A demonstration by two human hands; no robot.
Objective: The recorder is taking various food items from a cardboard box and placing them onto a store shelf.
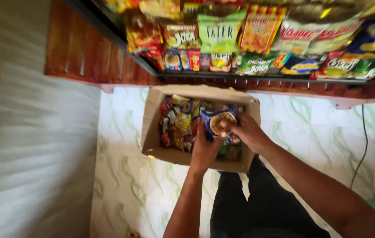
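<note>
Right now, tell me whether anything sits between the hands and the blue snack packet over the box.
Nothing visible does. Both the left hand and the right hand already grip the blue snack packet, held above the other packets in the cardboard box on the tiled floor.

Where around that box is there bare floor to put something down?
Bare tiled floor lies left of the cardboard box, by the wall; more lies right of it, toward the black cable. The box and snack shelf are crowded.
</note>
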